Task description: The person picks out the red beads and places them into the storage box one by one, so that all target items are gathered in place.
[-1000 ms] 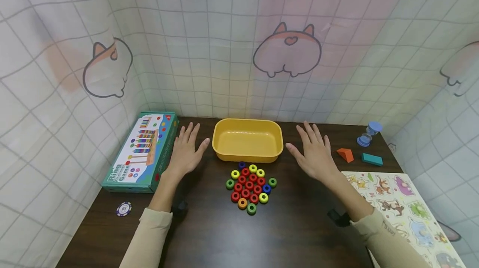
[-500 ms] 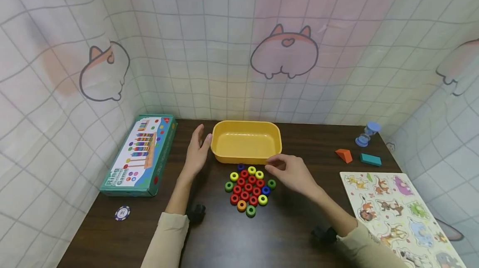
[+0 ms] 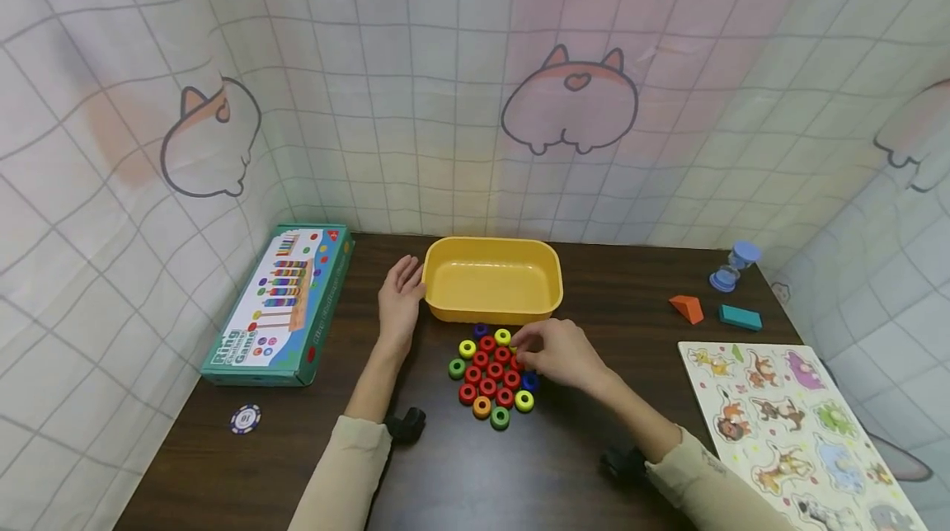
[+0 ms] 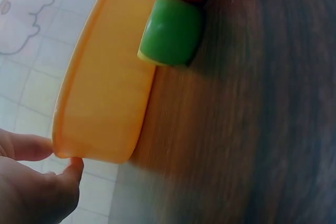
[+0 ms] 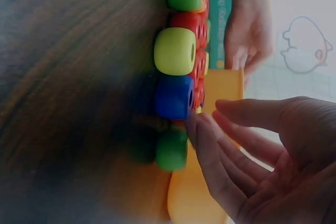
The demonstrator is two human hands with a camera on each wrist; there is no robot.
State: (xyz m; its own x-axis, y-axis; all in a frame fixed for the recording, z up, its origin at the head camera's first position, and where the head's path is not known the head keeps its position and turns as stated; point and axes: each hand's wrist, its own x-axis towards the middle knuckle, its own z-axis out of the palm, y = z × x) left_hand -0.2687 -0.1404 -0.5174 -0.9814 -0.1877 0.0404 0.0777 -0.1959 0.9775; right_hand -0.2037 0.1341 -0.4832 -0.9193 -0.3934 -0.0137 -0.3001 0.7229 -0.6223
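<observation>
A yellow plastic tray (image 3: 493,317) stands at the back middle of the table, its inside bare. Just in front of it lies a cluster of small rings, mostly red (image 3: 486,393), with green, yellow, blue and orange ones. My left hand (image 3: 399,308) is at the tray's left end; in the left wrist view thumb and finger touch its rim corner. Over the cluster's right side reaches my right hand (image 3: 555,352), thumb and fingers apart, close to a blue ring (image 5: 172,98) and a green ring (image 5: 171,150). It hides part of the right-hand rings.
A boxed ring game (image 3: 278,300) lies at the left, with a poker chip (image 3: 246,418) in front. At the right are an orange wedge block (image 3: 686,308), a teal block (image 3: 740,317), a blue sand timer (image 3: 733,266) and an animal puzzle board (image 3: 787,424).
Both hands have come inward from beside the tray. The left now touches the tray's left end; the right has moved left and down over the rings.
</observation>
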